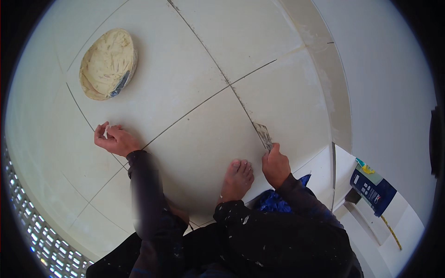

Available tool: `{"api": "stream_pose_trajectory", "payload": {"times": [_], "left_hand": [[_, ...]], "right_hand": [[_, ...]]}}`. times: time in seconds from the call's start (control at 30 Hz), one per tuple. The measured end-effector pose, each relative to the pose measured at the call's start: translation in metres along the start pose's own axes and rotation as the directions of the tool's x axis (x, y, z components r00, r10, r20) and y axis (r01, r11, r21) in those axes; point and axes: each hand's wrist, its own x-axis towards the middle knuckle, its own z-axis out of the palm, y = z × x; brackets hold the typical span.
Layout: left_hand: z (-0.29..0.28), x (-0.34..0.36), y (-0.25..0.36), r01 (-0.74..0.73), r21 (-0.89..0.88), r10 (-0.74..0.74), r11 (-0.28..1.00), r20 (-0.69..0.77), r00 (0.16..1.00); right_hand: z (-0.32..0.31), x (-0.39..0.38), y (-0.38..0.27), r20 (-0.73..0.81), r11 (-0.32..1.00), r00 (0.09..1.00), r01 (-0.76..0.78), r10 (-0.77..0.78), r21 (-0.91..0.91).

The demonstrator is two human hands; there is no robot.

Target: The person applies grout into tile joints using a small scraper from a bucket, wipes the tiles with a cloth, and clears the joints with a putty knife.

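One putty knife [263, 135], gripped by the right hand [276, 167], could scratch the floor tile [204, 139] if pressed steeply; the left hand [118, 141] curls, contents unclear.

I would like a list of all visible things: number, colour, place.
Bowl: 1, pale, upper left
Paste: 1, cream, inside bowl
Scraper: 1, greyish, centre right
Floor tiles: several, cream, central
Crumpled plastic: 1, blue, lower centre
Packet: 1, mostly dark blue, lower right
Surface: count unclear, white, around packet
Strip: 1, yellow, below packet
Grille: 1, whitish, lower left
Wall: 1, grey, right
Trousers: 1, black, bottom
Sleeves: 2, dark, forearms
Bare foot: 1 clear, lower centre
Left hand: 1, left of centre
Right hand: 1, on scraper
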Motion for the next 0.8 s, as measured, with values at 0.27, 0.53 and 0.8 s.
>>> {"api": "stream_pose_trajectory", "payload": {"times": [0.27,0.53,0.8], "left_hand": [[0.0,0.004,-0.008,-0.028,0.053,0.03,0.998,-0.024,0.999],[0.004,0.006,-0.006,-0.028,0.065,0.029,0.998,-0.023,0.999],[0.006,0.011,-0.009,-0.059,0.076,0.06,0.995,-0.014,0.998]], "right_hand": [[0.002,-0.016,0.01,0.046,0.998,0.998,-0.031,0.034,-0.049],[0.015,0.003,0.018,-0.037,0.992,0.992,0.124,-0.124,-0.006],[0.01,-0.015,0.005,-0.044,0.998,0.997,0.058,-0.06,-0.027]]}}
